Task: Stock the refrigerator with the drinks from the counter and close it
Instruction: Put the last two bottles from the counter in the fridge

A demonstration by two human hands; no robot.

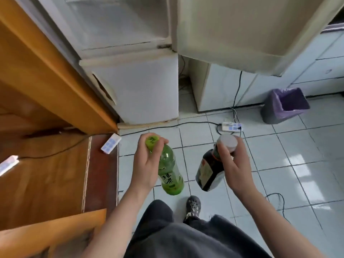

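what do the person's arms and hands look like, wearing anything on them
Both arms are bare as far as the bottom edge of the picture, and no sleeves show. The left hand and right hand wear no gloves. No watch, bracelet or ring is visible on the wrists or fingers, and there are no markings.

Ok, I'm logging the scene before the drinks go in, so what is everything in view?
green bottle: one, green, in the left hand
dark bottle: one, dark brown, pale cap, in the right hand
refrigerator: one, white, ahead, upper door open, lower door shut
bin: one, grey with purple liner, on the tiles, right
power strip: three, white and blue, one on the tiles, two on the wood floor, left
left hand: one, grips the green bottle's top
right hand: one, grips the dark bottle's top
shoe: one, grey, on the tiles
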